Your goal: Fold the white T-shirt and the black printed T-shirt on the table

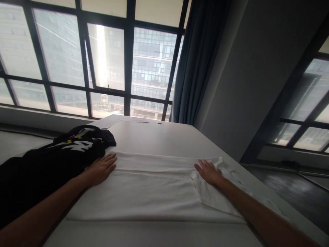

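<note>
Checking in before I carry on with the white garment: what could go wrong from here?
The black garment lies right against the left hand; it could get dragged into the white garment. The sleeve under the right hand sits near the table edge and may slip off. Both palms press flat, so creases could set.

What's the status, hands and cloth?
Left hand and right hand flat, open, on white cloth. Cloth spread on table. Black shirt lies beside left hand.
</note>
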A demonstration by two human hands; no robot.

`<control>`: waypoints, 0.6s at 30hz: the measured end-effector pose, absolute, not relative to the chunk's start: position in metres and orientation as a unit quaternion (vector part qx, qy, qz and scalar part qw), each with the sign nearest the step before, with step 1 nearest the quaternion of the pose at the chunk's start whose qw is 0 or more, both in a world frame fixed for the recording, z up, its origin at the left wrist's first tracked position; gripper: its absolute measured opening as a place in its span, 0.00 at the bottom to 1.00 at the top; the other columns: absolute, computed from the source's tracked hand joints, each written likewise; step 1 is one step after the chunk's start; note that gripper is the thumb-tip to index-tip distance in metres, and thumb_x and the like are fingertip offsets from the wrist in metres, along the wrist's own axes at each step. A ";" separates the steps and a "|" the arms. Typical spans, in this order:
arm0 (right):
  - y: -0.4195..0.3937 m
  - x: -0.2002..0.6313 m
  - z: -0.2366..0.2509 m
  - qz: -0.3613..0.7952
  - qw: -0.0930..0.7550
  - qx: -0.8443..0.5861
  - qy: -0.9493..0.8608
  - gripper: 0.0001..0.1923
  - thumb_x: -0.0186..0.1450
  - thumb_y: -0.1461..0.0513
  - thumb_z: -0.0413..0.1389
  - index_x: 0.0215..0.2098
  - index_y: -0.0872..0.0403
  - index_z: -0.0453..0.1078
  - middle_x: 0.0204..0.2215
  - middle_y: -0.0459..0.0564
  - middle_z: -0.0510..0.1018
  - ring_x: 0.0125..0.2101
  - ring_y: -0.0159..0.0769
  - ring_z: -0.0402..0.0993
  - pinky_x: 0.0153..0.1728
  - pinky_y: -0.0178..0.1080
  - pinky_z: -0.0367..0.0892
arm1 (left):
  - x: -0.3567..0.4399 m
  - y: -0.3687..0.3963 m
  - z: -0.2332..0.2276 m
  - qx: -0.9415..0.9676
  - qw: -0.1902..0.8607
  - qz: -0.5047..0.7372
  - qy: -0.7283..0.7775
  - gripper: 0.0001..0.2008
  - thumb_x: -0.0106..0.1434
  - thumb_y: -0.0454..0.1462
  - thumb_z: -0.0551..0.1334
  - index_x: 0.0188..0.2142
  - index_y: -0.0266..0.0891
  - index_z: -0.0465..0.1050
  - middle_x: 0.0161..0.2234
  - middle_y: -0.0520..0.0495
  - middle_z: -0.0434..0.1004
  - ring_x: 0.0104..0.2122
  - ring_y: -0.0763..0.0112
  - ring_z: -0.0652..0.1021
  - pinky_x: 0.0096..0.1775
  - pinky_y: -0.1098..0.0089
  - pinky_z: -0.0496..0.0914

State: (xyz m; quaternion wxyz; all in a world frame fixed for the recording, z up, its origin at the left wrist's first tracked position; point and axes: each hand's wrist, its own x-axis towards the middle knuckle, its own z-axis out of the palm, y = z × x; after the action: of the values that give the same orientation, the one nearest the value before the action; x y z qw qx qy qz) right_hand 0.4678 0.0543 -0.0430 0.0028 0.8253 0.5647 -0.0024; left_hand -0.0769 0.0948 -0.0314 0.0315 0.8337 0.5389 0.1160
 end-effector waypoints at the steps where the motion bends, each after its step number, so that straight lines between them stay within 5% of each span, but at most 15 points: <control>1: 0.050 0.463 -0.048 -0.018 0.001 0.830 0.558 0.39 0.68 0.39 0.30 0.70 0.47 0.46 0.70 0.53 0.45 0.67 0.56 0.42 0.60 0.66 0.46 | -0.077 0.095 -0.034 0.829 0.047 0.097 0.548 0.32 0.67 0.47 0.42 0.65 0.35 0.60 0.68 0.42 0.53 0.67 0.57 0.55 0.64 0.52 0.52; 8: 0.065 0.467 -0.046 -0.025 0.012 0.822 0.569 0.38 0.69 0.42 0.29 0.71 0.49 0.42 0.71 0.49 0.40 0.69 0.51 0.35 0.63 0.64 0.40 | -0.067 0.085 -0.024 0.814 0.073 0.014 0.576 0.35 0.68 0.47 0.38 0.69 0.30 0.48 0.70 0.40 0.41 0.69 0.59 0.46 0.65 0.49 0.44; 13: 0.091 0.462 -0.028 0.028 0.029 0.796 0.604 0.33 0.72 0.46 0.33 0.70 0.52 0.49 0.70 0.54 0.47 0.68 0.50 0.44 0.62 0.61 0.44 | -0.060 0.069 -0.014 0.813 0.083 -0.033 0.575 0.37 0.67 0.51 0.41 0.69 0.32 0.46 0.70 0.37 0.39 0.69 0.54 0.44 0.64 0.44 0.43; 15: 0.091 0.451 -0.022 0.096 0.037 0.785 0.611 0.31 0.72 0.48 0.36 0.65 0.54 0.58 0.66 0.60 0.57 0.64 0.54 0.52 0.60 0.63 0.45 | -0.062 0.064 -0.008 0.822 0.080 -0.012 0.563 0.35 0.67 0.51 0.44 0.68 0.35 0.53 0.70 0.36 0.45 0.68 0.50 0.49 0.63 0.42 0.46; 18: 0.074 0.437 -0.018 0.135 0.027 0.759 0.637 0.26 0.71 0.50 0.40 0.56 0.56 0.68 0.56 0.62 0.70 0.55 0.54 0.66 0.56 0.58 0.54 | -0.065 0.059 0.002 0.852 0.093 0.059 0.511 0.28 0.65 0.50 0.48 0.57 0.38 0.71 0.59 0.35 0.69 0.58 0.51 0.70 0.57 0.52 0.61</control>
State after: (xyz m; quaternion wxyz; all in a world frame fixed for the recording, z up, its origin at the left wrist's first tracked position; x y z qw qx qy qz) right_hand 0.4367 0.0741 -0.0179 0.0273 0.7587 0.6368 0.1346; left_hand -0.0652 0.0590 0.0022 0.0925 0.8523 0.5114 0.0594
